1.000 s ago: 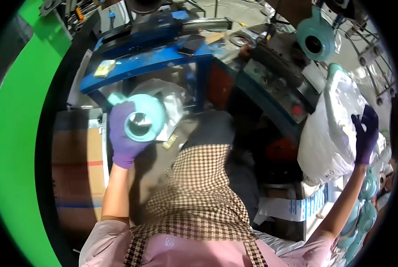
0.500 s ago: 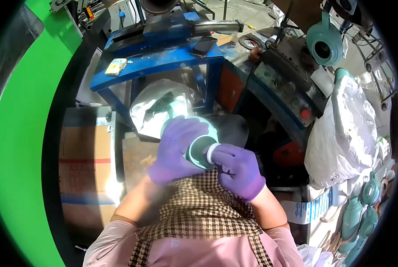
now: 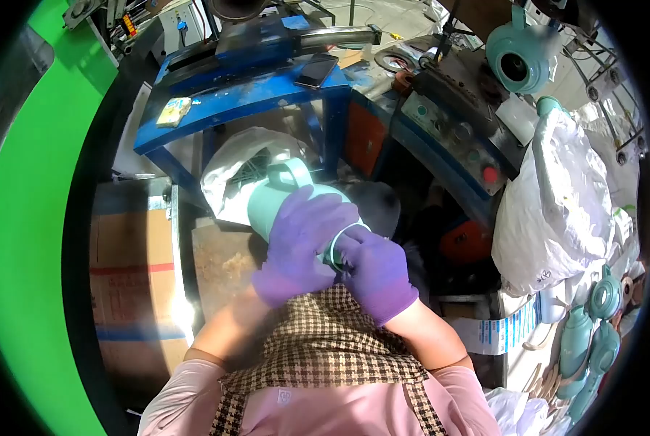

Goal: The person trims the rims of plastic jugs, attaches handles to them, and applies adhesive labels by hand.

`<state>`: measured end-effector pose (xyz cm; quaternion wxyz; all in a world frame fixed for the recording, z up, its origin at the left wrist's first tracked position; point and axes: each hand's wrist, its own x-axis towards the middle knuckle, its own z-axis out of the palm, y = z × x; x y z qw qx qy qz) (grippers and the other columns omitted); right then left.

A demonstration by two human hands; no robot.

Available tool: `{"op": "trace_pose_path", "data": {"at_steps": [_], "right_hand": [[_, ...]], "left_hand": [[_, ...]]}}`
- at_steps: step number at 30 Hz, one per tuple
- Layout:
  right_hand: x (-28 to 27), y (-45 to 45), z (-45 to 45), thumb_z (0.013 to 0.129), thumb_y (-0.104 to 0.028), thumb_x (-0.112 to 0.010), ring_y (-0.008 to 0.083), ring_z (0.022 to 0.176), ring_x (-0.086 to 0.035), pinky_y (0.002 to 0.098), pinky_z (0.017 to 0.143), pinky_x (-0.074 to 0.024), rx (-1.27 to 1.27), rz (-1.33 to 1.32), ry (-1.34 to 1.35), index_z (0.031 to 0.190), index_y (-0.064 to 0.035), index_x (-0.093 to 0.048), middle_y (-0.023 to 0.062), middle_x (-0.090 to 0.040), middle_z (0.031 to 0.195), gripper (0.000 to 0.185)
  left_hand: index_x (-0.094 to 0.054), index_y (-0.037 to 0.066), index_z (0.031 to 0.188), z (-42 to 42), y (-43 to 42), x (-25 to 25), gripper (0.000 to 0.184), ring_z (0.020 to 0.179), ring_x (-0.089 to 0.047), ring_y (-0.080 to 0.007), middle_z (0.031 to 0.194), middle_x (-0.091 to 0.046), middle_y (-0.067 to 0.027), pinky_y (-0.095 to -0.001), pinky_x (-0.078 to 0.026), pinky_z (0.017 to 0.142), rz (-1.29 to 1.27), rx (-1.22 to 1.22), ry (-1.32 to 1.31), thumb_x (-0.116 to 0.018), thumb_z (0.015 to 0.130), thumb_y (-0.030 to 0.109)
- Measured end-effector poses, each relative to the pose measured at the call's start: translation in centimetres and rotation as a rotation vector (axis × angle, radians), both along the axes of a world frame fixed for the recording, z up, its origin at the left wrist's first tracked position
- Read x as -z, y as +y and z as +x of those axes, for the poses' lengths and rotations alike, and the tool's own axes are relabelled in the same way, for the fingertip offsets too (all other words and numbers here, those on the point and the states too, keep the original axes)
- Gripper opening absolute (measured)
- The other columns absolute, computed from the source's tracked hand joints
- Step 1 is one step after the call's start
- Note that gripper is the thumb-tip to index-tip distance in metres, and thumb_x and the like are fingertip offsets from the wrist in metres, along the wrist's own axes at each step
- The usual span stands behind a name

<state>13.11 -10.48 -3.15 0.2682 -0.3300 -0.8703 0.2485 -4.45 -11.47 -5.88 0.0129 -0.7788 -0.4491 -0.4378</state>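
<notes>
A mint-green jug (image 3: 261,207) with a loop handle (image 3: 296,173) lies tilted in front of my apron, its open mouth toward me. My left hand (image 3: 303,236), in a purple glove, is closed around the jug's body close to the mouth. My right hand (image 3: 377,272), gloved too, has its fingers curled at the mouth, the fingertips reaching inside the rim. A pale ring (image 3: 335,243) edges the mouth beside those fingers; my right hand covers most of it. The jug's inside is hidden.
Ahead stands a blue metal bench (image 3: 230,109) with a phone (image 3: 316,71) and a yellow-white block (image 3: 174,112). A white bag (image 3: 227,171) sits below it. To the right are a control panel (image 3: 448,131), a white sack (image 3: 539,211) and green parts (image 3: 576,341). A cardboard box (image 3: 132,291) is left.
My right hand has moved in over the mouth, covering the white ring it held. The jug has turned so its handle shows more clearly. The whole view has shifted slightly.
</notes>
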Motion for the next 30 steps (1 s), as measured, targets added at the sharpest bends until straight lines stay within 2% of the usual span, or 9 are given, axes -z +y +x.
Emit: {"op": "trace_pose_path", "data": {"at_steps": [5,6,13,19,22,24,25,28,30], "right_hand": [[1.0,0.6,1.0,0.079,-0.002,-0.063,0.0387,0.093,-0.066,0.0437,0.08,-0.0536,-0.062,-0.056,0.004,0.102,-0.0015,-0.066,0.0167,-0.064,0.098,0.023],[1.7,0.8,0.8,0.078,-0.007,-0.072,0.0369,0.082,-0.066,0.0431,0.071,-0.0526,-0.005,-0.032,0.027,0.093,-0.0075,-0.071,0.0132,-0.066,0.091,0.015],[3.8,-1.0,3.6,0.081,0.002,-0.06,0.0421,0.094,-0.066,0.0472,0.081,-0.0527,-0.135,-0.235,0.15,0.099,-0.0017,-0.067,0.022,-0.069,0.099,0.02],[5.2,-5.9,8.7,0.088,-0.005,-0.069,0.0357,0.101,-0.068,0.041,0.09,-0.0532,0.187,0.18,0.714,0.112,-0.0029,-0.069,0.0162,-0.071,0.104,0.025],[7.3,-9.5,19.5,0.092,-0.009,-0.069,0.0339,0.096,-0.068,0.0404,0.088,-0.055,0.802,0.341,0.2,0.111,-0.0026,-0.072,0.0139,-0.071,0.106,0.02],[9.3,-13.6,24.6,0.091,-0.006,-0.071,0.0186,0.091,-0.068,0.0317,0.081,-0.0546,1.183,0.312,0.422,0.116,-0.0005,-0.069,0.011,-0.069,0.11,0.025],[14.7,-15.6,27.5,0.094,-0.002,-0.068,0.0155,0.102,-0.065,0.0292,0.088,-0.0519,1.464,0.238,0.585,0.137,0.0004,-0.06,0.0061,-0.067,0.118,0.044],[20.0,-20.3,30.4,0.089,-0.006,-0.076,0.0202,0.122,-0.054,0.031,0.097,-0.0486,1.693,0.072,0.693,0.162,-0.0094,-0.027,0.0093,-0.044,0.148,0.088],[21.2,-20.5,30.6,0.084,-0.008,-0.081,0.0244,0.131,-0.049,0.036,0.105,-0.0463,1.768,-0.015,0.773,0.165,-0.0123,-0.017,0.0109,-0.029,0.163,0.104]], "left_hand": [[-0.072,0.006,0.117,0.1,0.0,0.8,0.063,0.119,-0.064,-0.0336,0.118,-0.072,-0.011,-0.0556,-0.038,0.114,-0.044,0.007,0.042,-0.081,0.057,0.02],[-0.072,0.006,0.117,0.2,-0.1,0.7,0.063,0.12,-0.064,-0.0343,0.118,-0.072,-0.0112,-0.0562,-0.038,0.115,-0.056,0.014,0.038,-0.082,0.057,0.021],[-0.067,0.01,0.119,2.9,-0.4,0.3,0.054,0.127,-0.057,-0.0402,0.133,-0.064,-0.0138,-0.0546,-0.037,0.113,0.003,-0.055,0.266,-0.083,0.074,0.036],[-0.066,0.015,0.116,2.4,-0.9,-0.6,0.046,0.129,-0.055,-0.0335,0.124,-0.068,-0.0049,-0.0623,-0.031,0.115,0.088,0.082,0.469,-0.079,0.079,0.039],[-0.066,0.022,0.115,1.9,-3.8,-0.2,0.042,0.124,-0.056,-0.0312,0.121,-0.066,0.0005,-0.0691,-0.03,0.112,0.204,0.205,0.633,-0.078,0.08,0.041],[-0.067,0.029,0.11,1.5,-5.3,2.0,0.033,0.123,-0.056,-0.0277,0.12,-0.066,0.0071,-0.072,-0.03,0.109,0.31,0.361,0.846,-0.077,0.08,0.037],[-0.066,0.032,0.107,1.3,-5.9,3.4,0.029,0.12,-0.057,-0.0244,0.119,-0.066,0.0103,-0.0726,-0.031,0.107,0.441,0.428,1.007,-0.076,0.08,0.035],[-0.065,0.035,0.1,1.7,-6.6,5.0,0.022,0.115,-0.058,-0.0174,0.117,-0.065,0.0142,-0.0725,-0.033,0.102,0.755,0.599,1.32,-0.074,0.08,0.033],[-0.065,0.035,0.098,2.1,-7.4,6.0,0.019,0.113,-0.058,-0.0156,0.118,-0.066,0.0157,-0.0715,-0.035,0.098,0.346,0.578,0.972,-0.073,0.081,0.034]]}}
